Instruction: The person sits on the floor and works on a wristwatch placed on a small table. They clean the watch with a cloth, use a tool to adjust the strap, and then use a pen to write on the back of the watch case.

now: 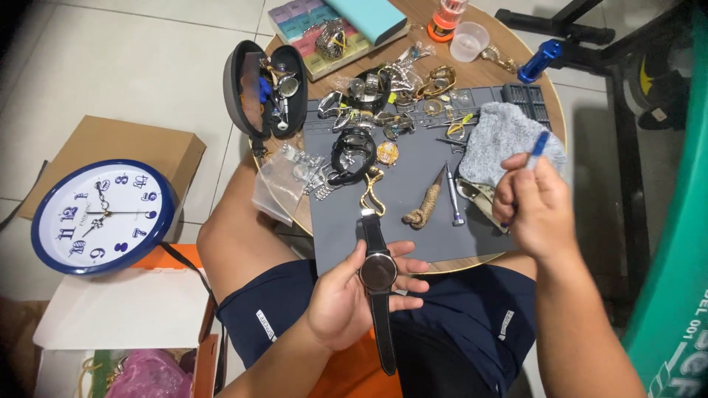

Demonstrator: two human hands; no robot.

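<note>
A black-strapped wristwatch (377,284) is held face up in the left hand (346,302), fingers clamped around its case, just below the near edge of the grey work mat (413,191). A thin blue-tipped tool (537,147) is gripped in the closed right hand (535,210), above the mat's right edge, beside a grey cloth (498,140) on the counter (487,74).
</note>
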